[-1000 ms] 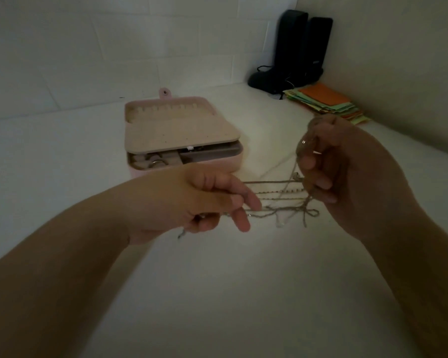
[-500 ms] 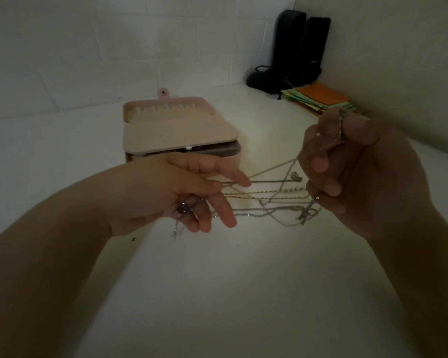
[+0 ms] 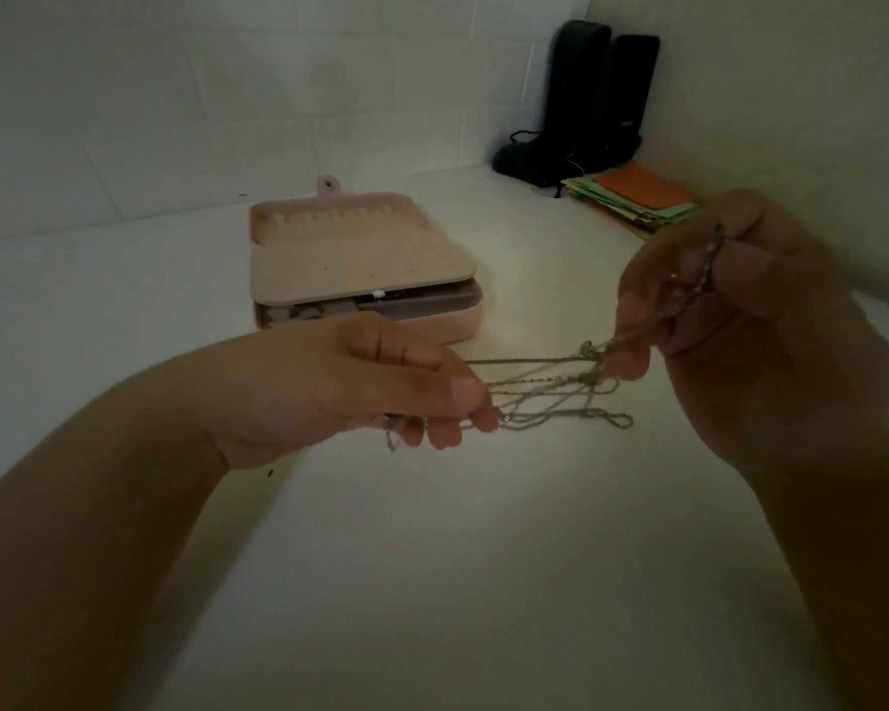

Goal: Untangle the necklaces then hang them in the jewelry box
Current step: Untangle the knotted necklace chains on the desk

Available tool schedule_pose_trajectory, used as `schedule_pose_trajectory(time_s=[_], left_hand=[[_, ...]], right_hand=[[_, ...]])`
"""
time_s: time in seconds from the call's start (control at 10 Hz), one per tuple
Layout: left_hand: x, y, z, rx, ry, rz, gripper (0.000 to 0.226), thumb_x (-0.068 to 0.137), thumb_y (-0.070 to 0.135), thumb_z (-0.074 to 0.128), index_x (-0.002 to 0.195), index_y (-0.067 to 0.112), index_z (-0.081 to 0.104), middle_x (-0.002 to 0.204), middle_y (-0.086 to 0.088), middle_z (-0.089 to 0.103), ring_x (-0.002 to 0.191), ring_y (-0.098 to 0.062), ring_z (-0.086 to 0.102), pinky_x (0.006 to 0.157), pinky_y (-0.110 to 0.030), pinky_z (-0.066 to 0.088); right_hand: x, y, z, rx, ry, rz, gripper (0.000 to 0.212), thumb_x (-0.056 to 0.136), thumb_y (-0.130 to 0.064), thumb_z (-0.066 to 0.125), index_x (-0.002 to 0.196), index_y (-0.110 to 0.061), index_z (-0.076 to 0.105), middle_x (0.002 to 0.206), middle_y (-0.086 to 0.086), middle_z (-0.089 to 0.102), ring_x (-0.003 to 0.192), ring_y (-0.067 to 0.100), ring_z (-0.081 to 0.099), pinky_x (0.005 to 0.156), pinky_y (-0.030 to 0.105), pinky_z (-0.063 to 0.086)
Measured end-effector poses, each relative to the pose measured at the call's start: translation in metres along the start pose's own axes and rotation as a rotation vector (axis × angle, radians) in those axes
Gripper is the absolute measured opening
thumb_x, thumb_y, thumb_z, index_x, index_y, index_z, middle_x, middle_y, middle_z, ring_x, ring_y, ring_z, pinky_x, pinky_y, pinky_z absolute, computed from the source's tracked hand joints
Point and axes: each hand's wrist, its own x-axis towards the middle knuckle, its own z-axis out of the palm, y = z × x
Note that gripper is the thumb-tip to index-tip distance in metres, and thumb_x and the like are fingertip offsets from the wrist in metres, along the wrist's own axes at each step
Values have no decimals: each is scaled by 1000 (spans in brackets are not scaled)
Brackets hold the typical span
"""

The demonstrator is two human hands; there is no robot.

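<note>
A tangle of thin metal necklaces [image 3: 550, 392] stretches in the air between my two hands, above a white table [image 3: 432, 582]. My left hand [image 3: 375, 382] grips one end of the chains, with a short end dangling below its fingers. My right hand [image 3: 730, 305] pinches the other end, and a chain runs up over its fingers. A loop of chain hangs loose below the right hand. Behind the left hand sits the pink jewelry box [image 3: 360, 264], its inner flap lying flat over the tray and a row of hooks visible at the back.
Two black speakers [image 3: 596, 94] with a cable stand in the back right corner. A stack of coloured papers [image 3: 637, 197] lies in front of them. White tiled walls close the table at the back and right.
My left hand's fingers have closed on the chains after being spread. My right hand has moved up and to the right, pulling the strands tighter, and the tangle has shifted right.
</note>
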Motion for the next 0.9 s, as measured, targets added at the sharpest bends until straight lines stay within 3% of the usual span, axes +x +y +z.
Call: schedule_pose_trajectory(time_s=[0.1,0.2,0.3,0.4,0.6,0.7,0.8,0.9], left_hand=[[1,1,2,-121,68,-9,26,58,19,80,38,20,64,45,7,60,41,-1,57,45,-11,43],[0,-1,3,-199,70,21,29,61,16,65,33,15,59,42,5,59,39,-3,56,43,-13,43],[-1,-1,-1,-205,4,28,37,74,22,68,38,21,60,45,7,58,42,-3,54,46,-14,44],[-3,-1,-2,-116,-43,-12,38,74,38,63,41,24,53,46,7,55,40,-7,48,43,-15,40],[0,-2,-1,-20,31,-131,46,80,49,53,44,20,55,53,-1,60,40,-9,48,37,-16,37],[1,-3,0,74,5,-209,40,73,48,57,47,19,62,59,-2,63,42,-8,49,37,-18,38],[0,-4,1,109,-91,-237,34,71,47,54,59,19,69,61,0,64,40,-6,48,35,-15,36],[3,-10,1,82,-58,-262,42,78,46,50,82,11,72,72,-10,65,38,-6,46,32,-14,33]], right_hand=[[2,-2,0,-15,10,-19,12,77,-31,63,75,-20,61,69,-1,68,52,18,62,51,21,50],[0,-4,2,-28,22,10,12,74,-32,60,70,-20,58,64,-4,67,44,16,56,40,17,38],[-1,-5,1,-61,54,30,8,72,-24,57,68,-19,53,59,-3,65,38,17,51,34,18,29],[-1,-5,-1,-127,109,10,15,79,-7,43,70,-16,50,52,0,60,38,20,50,35,15,36],[-1,-9,2,-212,210,-65,22,82,-2,30,72,-16,43,48,-2,57,36,26,42,33,16,27],[1,-11,3,-159,205,-44,17,80,-11,39,68,-21,46,50,0,60,32,27,35,31,21,18],[3,-10,4,-114,200,-3,11,79,-17,42,68,-19,44,51,-2,61,35,27,29,31,17,18],[4,-8,2,-158,240,71,12,78,-15,42,66,-16,39,50,-1,59,35,26,21,32,15,17]])
